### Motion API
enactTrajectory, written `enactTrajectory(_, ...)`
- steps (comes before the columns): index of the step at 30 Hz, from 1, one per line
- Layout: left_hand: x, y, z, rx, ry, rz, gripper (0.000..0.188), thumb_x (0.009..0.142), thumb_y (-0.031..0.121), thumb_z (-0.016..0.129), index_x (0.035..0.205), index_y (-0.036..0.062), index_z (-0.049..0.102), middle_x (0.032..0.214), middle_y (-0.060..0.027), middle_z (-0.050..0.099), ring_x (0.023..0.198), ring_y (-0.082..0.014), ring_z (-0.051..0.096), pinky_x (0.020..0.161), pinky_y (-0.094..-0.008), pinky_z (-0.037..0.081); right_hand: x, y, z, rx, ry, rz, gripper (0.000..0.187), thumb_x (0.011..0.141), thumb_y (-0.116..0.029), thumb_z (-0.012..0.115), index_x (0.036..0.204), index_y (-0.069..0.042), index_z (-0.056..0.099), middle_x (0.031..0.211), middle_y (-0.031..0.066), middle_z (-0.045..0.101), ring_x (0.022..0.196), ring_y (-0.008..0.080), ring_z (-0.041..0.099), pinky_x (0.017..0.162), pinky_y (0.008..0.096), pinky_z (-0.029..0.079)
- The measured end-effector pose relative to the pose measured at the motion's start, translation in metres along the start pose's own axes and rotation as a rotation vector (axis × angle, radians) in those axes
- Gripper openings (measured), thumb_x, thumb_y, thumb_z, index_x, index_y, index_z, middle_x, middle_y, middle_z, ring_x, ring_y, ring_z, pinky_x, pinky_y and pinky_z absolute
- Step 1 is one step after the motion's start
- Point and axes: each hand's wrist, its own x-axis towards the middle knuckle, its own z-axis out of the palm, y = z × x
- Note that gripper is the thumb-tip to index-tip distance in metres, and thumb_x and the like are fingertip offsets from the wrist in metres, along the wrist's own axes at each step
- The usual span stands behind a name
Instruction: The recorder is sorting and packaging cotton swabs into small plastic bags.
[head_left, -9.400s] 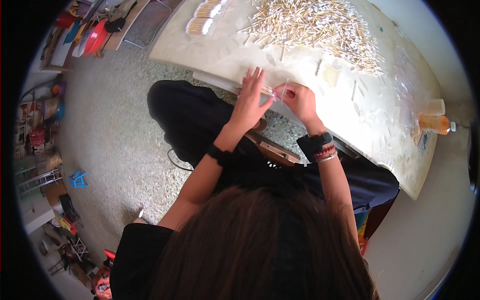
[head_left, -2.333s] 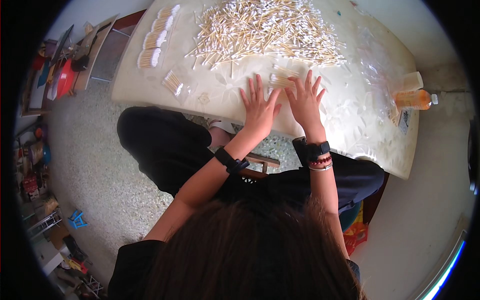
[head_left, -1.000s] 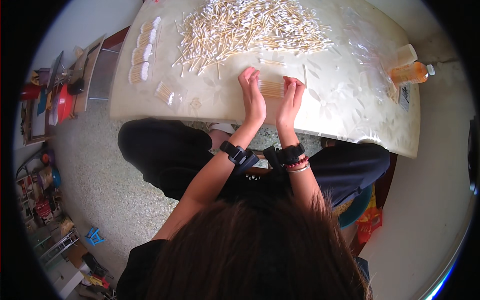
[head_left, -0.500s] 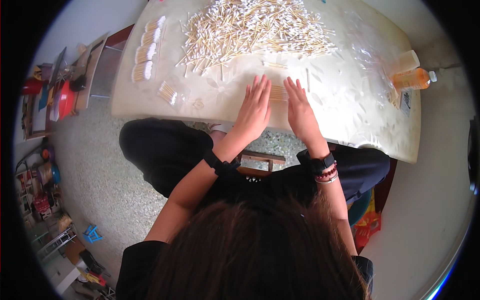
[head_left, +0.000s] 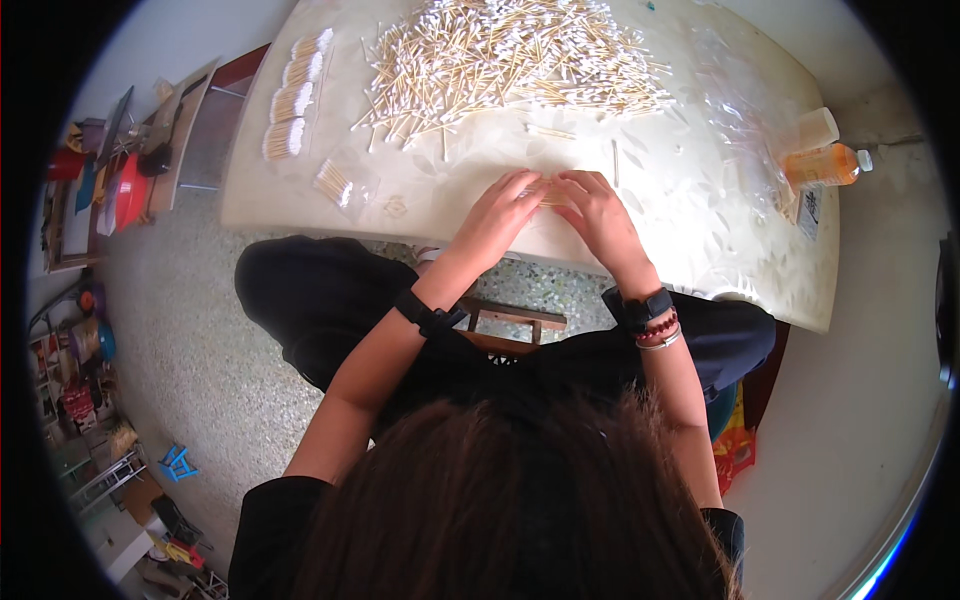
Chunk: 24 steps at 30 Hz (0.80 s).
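Near the table's front edge, my left hand [head_left: 500, 212] and my right hand [head_left: 605, 218] curl in from both sides around a small group of cotton swabs [head_left: 549, 200]. Only part of that group shows, as the fingers cover its ends. Beyond my hands spreads a large loose heap of cotton swabs [head_left: 510, 65]. A few stray swabs [head_left: 551, 131] lie between heap and hands, and a single swab [head_left: 616, 163] lies just past my right fingers. Left of my left hand is a small clear bag [head_left: 358, 196] with a fanned bunch of swabs [head_left: 333, 183] at it.
Several bunches of swabs [head_left: 290, 100] stand in a column along the table's left side. Crumpled clear plastic [head_left: 735, 115] covers the right side, by a pale cup [head_left: 817, 127] and an orange drink bottle [head_left: 825, 166]. My knees are under the table's front edge [head_left: 400, 228].
My hands were flat with fingers stretched out beside the row of swabs. Now their fingers have bent and closed in around it, and the hands sit slightly nearer to me.
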Motion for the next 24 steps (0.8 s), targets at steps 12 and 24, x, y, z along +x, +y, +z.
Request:
enactTrajectory(12,-0.004,-0.001,0.004,0.039,0.035,0.067,0.032,0.078,0.0,0.054,0.109,0.0025,0.063,0.117,-0.012,0.055,0.111,-0.0278,0.051,0.092,-0.0356,0.045,-0.002,0.0,0.007,0.001,0.093,-0.004,0.029,0.073,-0.002,0.069,0.102,-0.004,0.066,0.099,0.0118,0.062,0.092,0.0287,0.058,0.079,0.0362,0.049)
enactTrajectory(24,-0.004,-0.009,0.006,-0.132,0.142,0.088,0.025,0.074,-0.003,0.058,0.097,-0.0005,0.067,0.099,-0.0109,0.063,0.091,-0.0257,0.058,0.077,-0.0323,0.05,-0.002,0.006,0.012,0.086,0.131,0.008,0.02,0.073,-0.002,0.069,0.093,-0.001,0.066,0.093,0.0125,0.062,0.088,0.0293,0.058,0.076,0.0361,0.049)
